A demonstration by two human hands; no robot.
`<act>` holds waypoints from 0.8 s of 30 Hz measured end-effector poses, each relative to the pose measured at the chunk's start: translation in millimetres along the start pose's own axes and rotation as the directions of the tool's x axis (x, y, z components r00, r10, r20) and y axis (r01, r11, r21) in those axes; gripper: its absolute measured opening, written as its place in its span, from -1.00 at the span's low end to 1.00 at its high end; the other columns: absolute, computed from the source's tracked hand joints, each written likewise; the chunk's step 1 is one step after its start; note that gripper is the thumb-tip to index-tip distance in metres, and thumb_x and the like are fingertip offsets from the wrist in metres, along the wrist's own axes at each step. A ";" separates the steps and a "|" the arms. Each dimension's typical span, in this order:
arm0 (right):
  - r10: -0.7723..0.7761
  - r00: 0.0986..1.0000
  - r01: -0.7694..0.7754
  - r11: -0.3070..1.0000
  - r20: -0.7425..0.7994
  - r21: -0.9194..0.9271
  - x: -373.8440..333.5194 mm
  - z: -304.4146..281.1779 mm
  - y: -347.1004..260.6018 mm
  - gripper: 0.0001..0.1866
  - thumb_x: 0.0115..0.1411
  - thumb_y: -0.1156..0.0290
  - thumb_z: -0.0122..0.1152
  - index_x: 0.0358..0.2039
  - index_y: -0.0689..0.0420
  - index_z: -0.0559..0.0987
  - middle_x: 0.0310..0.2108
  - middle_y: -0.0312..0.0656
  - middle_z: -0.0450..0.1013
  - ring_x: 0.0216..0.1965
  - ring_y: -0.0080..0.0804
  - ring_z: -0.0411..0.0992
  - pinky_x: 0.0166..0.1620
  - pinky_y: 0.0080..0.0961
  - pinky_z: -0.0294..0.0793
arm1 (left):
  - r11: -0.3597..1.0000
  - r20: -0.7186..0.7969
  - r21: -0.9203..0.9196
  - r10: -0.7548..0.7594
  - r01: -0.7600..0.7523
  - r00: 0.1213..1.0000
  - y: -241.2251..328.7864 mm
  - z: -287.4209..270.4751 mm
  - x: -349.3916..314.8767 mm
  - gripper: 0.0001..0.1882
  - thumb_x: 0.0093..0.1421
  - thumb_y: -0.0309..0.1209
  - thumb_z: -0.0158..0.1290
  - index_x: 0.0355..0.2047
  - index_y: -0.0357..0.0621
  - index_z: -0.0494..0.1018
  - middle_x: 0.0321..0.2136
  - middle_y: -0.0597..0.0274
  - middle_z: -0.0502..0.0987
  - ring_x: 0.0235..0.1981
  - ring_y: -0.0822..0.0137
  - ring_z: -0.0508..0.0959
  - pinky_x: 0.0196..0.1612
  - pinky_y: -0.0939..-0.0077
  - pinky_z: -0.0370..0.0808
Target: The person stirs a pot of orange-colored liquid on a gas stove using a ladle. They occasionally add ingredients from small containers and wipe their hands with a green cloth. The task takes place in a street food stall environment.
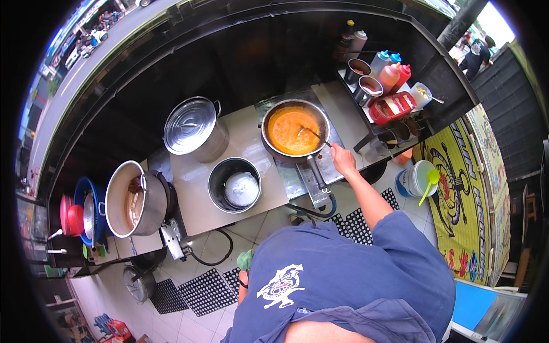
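Observation:
My right hand (343, 160) is closed round the end of a thin, dark-handled utensil (315, 135). The utensil's far end dips into orange sauce (289, 137), so its exact kind is hidden. That sauce fills much of a deep frying pan (264, 129), whose black handle (315, 170) points toward me. Down by my left side, my left hand (243, 276) appears closed on a bunched green cloth (245, 260); its fingers are mostly covered. Left of the pan, an uncovered dark pot (213, 195) has something whitish at its bottom.
A lidded steel stockpot (213, 143) stands behind the open pot. Farther left are a large aluminium pot (119, 197) and a blue basin (83, 188). Squeeze bottles (390, 75) and a red tub (394, 107) crowd the right shelf. A green ladle (429, 186) rests on a white bucket (407, 182).

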State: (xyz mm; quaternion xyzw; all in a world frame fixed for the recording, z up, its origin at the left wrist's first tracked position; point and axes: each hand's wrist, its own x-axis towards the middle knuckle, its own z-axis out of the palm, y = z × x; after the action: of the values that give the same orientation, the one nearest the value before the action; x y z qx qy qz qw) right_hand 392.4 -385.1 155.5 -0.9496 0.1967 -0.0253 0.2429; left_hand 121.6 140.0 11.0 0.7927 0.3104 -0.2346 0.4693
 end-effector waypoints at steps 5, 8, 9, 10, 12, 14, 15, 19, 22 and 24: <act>-0.089 0.996 0.089 0.995 -0.003 0.053 -9.8 -7.4 -2.7 -0.65 0.26 0.16 -0.11 -0.09 0.04 0.53 -0.33 0.09 0.51 -0.24 0.09 0.48 -0.15 -0.04 0.44 | 0.999 0.016 0.031 0.018 -0.019 1.000 2.9 0.7 10.3 -0.65 -0.04 -0.40 0.13 -0.21 -0.30 0.52 -0.34 0.10 0.59 -0.31 0.23 0.54 -0.22 0.40 0.42; -0.141 0.983 0.130 0.986 0.114 0.103 -29.5 -11.0 -13.4 -0.61 0.24 0.14 -0.17 -0.12 0.05 0.53 -0.28 0.02 0.52 -0.23 0.04 0.49 -0.14 -0.06 0.45 | 0.998 0.035 0.048 0.032 -0.034 0.999 4.6 7.1 21.1 -0.65 -0.03 -0.40 0.13 -0.21 -0.30 0.51 -0.34 0.09 0.59 -0.30 0.22 0.54 -0.22 0.39 0.42; -0.185 0.977 0.175 0.980 0.105 0.097 -34.2 -9.9 -11.3 -0.61 0.23 0.14 -0.19 -0.12 0.04 0.53 -0.26 0.01 0.52 -0.22 0.02 0.49 -0.13 -0.08 0.46 | 0.998 0.047 0.053 0.041 -0.043 0.998 6.8 11.3 26.4 -0.65 -0.03 -0.40 0.13 -0.21 -0.30 0.51 -0.34 0.09 0.59 -0.30 0.22 0.54 -0.22 0.39 0.42; -0.139 0.966 0.140 0.990 0.217 0.013 -36.5 -19.2 -22.1 -0.61 0.22 0.16 -0.18 -0.11 0.03 0.53 -0.25 0.00 0.53 -0.21 0.00 0.50 -0.11 -0.09 0.46 | 0.997 0.047 0.058 0.040 -0.042 0.998 7.1 15.6 30.7 -0.65 -0.03 -0.40 0.13 -0.21 -0.30 0.51 -0.34 0.08 0.59 -0.30 0.22 0.54 -0.22 0.39 0.42; -0.021 0.979 0.036 0.997 0.200 -0.072 -36.2 -25.6 -26.1 -0.65 0.22 0.19 -0.15 -0.12 0.02 0.54 -0.32 0.06 0.53 -0.26 0.04 0.51 -0.15 -0.06 0.47 | 0.996 0.043 0.081 0.030 -0.033 0.999 14.0 19.2 37.9 -0.65 -0.03 -0.40 0.13 -0.21 -0.30 0.51 -0.34 0.08 0.59 -0.30 0.21 0.54 -0.22 0.39 0.42; 0.039 0.989 -0.024 0.994 0.142 -0.109 -25.2 -28.4 -15.7 -0.67 0.22 0.20 -0.14 -0.15 0.02 0.53 -0.37 0.07 0.53 -0.29 0.05 0.51 -0.19 -0.04 0.47 | 0.993 0.050 0.108 0.031 -0.037 0.998 23.1 24.2 44.1 -0.65 -0.03 -0.39 0.12 -0.21 -0.30 0.51 -0.34 0.07 0.59 -0.29 0.21 0.54 -0.21 0.38 0.42; 0.055 0.992 -0.046 0.995 0.109 -0.085 -20.6 -28.7 -11.5 -0.68 0.22 0.20 -0.14 -0.16 0.03 0.53 -0.37 0.07 0.53 -0.29 0.05 0.51 -0.19 -0.04 0.47 | 0.992 0.062 0.119 0.035 -0.042 0.997 28.8 25.9 48.1 -0.65 -0.03 -0.39 0.12 -0.21 -0.30 0.51 -0.34 0.07 0.59 -0.29 0.20 0.54 -0.21 0.38 0.42; 0.035 0.998 -0.035 0.999 0.048 -0.010 -8.9 -20.4 2.9 -0.69 0.22 0.21 -0.13 -0.19 0.03 0.53 -0.37 0.05 0.53 -0.30 0.05 0.51 -0.20 -0.04 0.47 | 0.987 0.082 0.148 0.047 -0.059 0.995 43.4 28.2 57.8 -0.64 -0.02 -0.39 0.12 -0.20 -0.30 0.51 -0.33 0.06 0.58 -0.28 0.19 0.54 -0.21 0.38 0.42; -0.046 0.989 0.045 0.999 0.138 0.011 -13.9 -13.9 -5.7 -0.68 0.22 0.21 -0.14 -0.17 0.03 0.53 -0.36 0.05 0.53 -0.29 0.05 0.51 -0.19 -0.03 0.47 | 0.985 0.087 0.159 0.048 -0.062 0.995 48.5 27.3 62.7 -0.64 -0.02 -0.38 0.12 -0.20 -0.30 0.51 -0.33 0.05 0.58 -0.28 0.18 0.54 -0.21 0.37 0.42; -0.147 0.982 0.140 0.988 0.116 0.062 -27.6 -8.5 -8.9 -0.67 0.22 0.20 -0.15 -0.16 0.02 0.53 -0.35 0.04 0.53 -0.28 0.06 0.50 -0.17 -0.02 0.46 | 0.984 0.093 0.169 0.047 -0.062 0.995 51.8 29.9 65.3 -0.64 -0.02 -0.38 0.12 -0.20 -0.30 0.51 -0.33 0.04 0.58 -0.28 0.18 0.54 -0.21 0.37 0.42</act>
State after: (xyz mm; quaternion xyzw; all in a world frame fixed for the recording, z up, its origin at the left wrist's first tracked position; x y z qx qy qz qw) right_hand 369.0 -371.2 168.4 -0.9542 0.1119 0.0092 0.2774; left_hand 201.6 112.2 -14.8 0.8271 0.2462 -0.2824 0.4189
